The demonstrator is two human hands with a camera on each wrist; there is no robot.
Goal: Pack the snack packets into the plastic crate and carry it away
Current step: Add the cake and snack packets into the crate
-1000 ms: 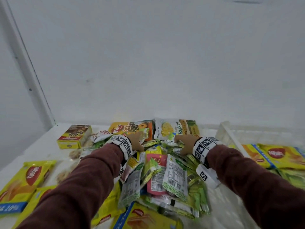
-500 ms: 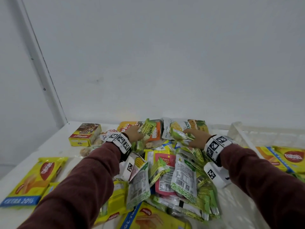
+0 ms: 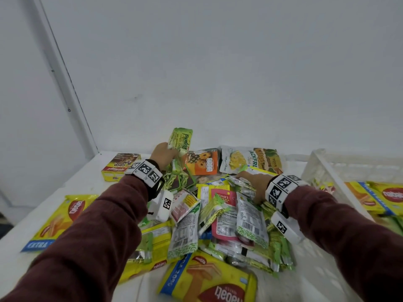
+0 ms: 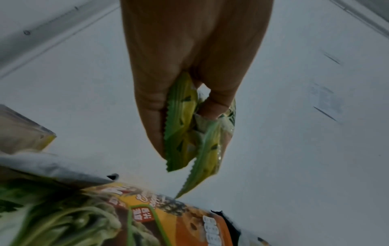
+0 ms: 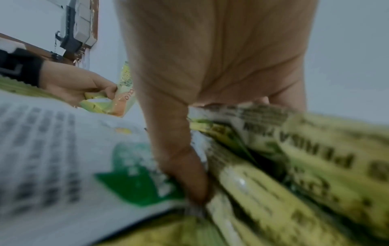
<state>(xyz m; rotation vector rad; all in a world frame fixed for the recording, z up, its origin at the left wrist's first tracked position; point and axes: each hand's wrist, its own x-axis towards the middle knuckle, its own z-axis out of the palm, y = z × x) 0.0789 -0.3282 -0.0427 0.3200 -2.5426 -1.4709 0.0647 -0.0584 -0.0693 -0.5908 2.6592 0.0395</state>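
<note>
A heap of snack packets [image 3: 229,214] covers the middle of the white table [image 3: 91,182]. My left hand [image 3: 163,156] is raised over the heap's far left side and pinches green pandan packets [image 3: 181,139] by their lower ends; the left wrist view shows thumb and fingers closed on the crimped green packets [image 4: 189,126]. My right hand [image 3: 253,184] is dug into the heap's right side. In the right wrist view its thumb [image 5: 189,174] presses against a bundle of green-yellow packets [image 5: 273,166] that lies between thumb and fingers. The white plastic crate [image 3: 322,168] stands to the right.
Yellow wafer packs [image 3: 392,195] lie inside the crate. More yellow wafer packs lie at the left [image 3: 58,219] and near the front edge [image 3: 209,282]. A yellow cereal box [image 3: 118,167], an orange packet [image 3: 201,163] and a jackfruit pouch [image 3: 250,160] sit by the back wall.
My left hand has closed on green packets and lifted them above the heap. My right hand has slid nearer and deeper into the heap's right side.
</note>
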